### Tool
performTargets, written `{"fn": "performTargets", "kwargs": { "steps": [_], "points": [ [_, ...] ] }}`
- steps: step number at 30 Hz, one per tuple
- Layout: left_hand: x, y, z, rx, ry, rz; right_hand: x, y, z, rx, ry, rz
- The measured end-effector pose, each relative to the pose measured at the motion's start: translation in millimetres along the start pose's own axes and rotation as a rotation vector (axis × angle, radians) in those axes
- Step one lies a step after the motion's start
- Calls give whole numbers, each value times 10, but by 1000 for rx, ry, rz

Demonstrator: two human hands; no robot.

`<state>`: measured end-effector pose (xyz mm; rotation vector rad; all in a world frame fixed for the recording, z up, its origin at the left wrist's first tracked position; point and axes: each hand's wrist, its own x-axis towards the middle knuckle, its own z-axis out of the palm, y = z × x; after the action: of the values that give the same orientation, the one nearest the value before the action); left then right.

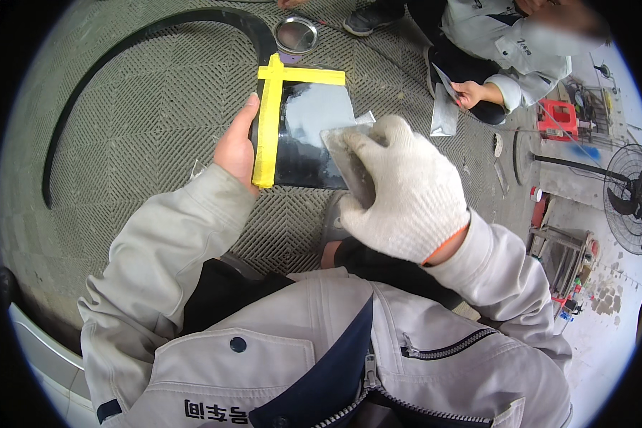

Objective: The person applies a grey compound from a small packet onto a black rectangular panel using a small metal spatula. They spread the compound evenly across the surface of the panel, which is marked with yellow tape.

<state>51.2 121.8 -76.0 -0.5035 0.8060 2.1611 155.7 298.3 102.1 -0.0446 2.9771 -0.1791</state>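
My left hand (237,146) is bare and grips the left edge of a black panel (310,175), thumb along the front and the other fingers hidden behind. Yellow masking tape (267,132) runs down that edge and across the top. A grey smooth patch (317,107) covers much of the panel's face. My right hand (410,189), in a white knit glove with an orange cuff edge, is closed around a flat grey scraper (349,167). Its blade lies at the panel's right side; whether it touches the surface I cannot tell. A small pale tip (364,118) sticks out above the fingers.
A long curved black trim strip (78,89) arcs to the panel's top left corner. Beyond stands a round metal tin (296,34). At the upper right a co-worker (506,50) crouches, holding a flat sheet. A red stool (557,120) and a standing fan (628,196) are on the right.
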Motion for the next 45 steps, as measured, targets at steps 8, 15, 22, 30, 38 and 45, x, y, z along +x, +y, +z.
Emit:
{"fn": "performTargets", "kwargs": {
  "steps": [8,15,22,30,38,45],
  "points": [
    [33,106,-124,2,-120,-3,-335,-135,117,27,-62,-19],
    [60,99,-137,-4,-148,18,-545,-106,114,54,-151,-49],
    [71,51,-93,17,-56,17,-261,341,-232,171,95,-81],
    [36,37,-121,68,-5,35,805,687,-73,94,-41,-10],
    [48,35,-148,47,-62,48,856,547,-144,9,-252,63],
    [86,23,-185,0,-71,29,278,337,-40,65,-21,-68]
  ]
}}
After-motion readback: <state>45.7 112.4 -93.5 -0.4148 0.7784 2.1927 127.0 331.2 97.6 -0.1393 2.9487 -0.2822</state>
